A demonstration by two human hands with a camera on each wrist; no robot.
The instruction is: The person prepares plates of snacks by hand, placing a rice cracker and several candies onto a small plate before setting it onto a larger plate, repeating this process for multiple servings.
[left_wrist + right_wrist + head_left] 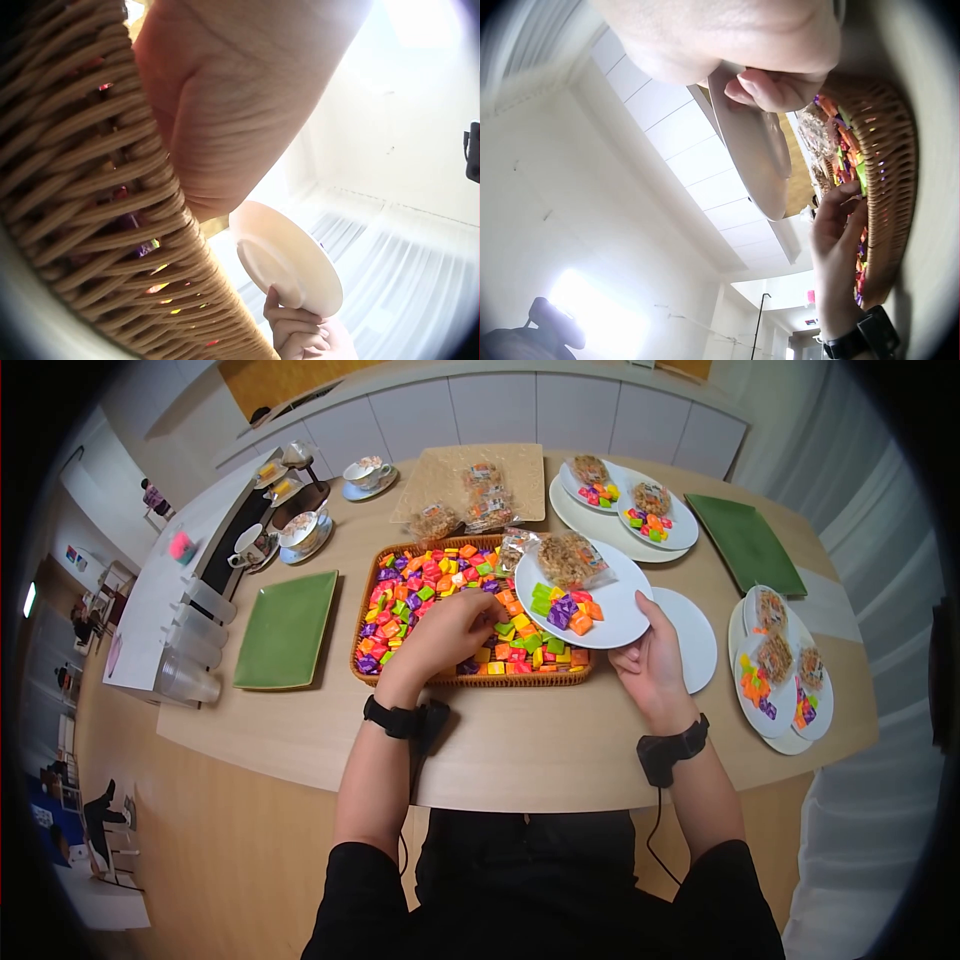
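My right hand (650,660) holds a white plate (622,632) by its near right rim, thumb on top and fingers curled beneath. On that plate lie a bagged cookie-like snack (572,560) and several wrapped candies (568,610) in green, purple, yellow and orange. My left hand (455,628) reaches into a wicker basket (470,678) full of colourful wrapped candies (420,575). Its fingers are bent downward, thumb and forefinger pinching at a green candy (862,174), as the right wrist view shows. The held plate overlaps the basket's right side in the head view.
Another white plate (690,635) lies under the right hand's side. Filled plates sit on larger white platters (570,520) at the back right and far right (738,690). Green trays (285,630) flank both sides. A board (520,470) with bagged snacks and teacups (300,532) stand behind.
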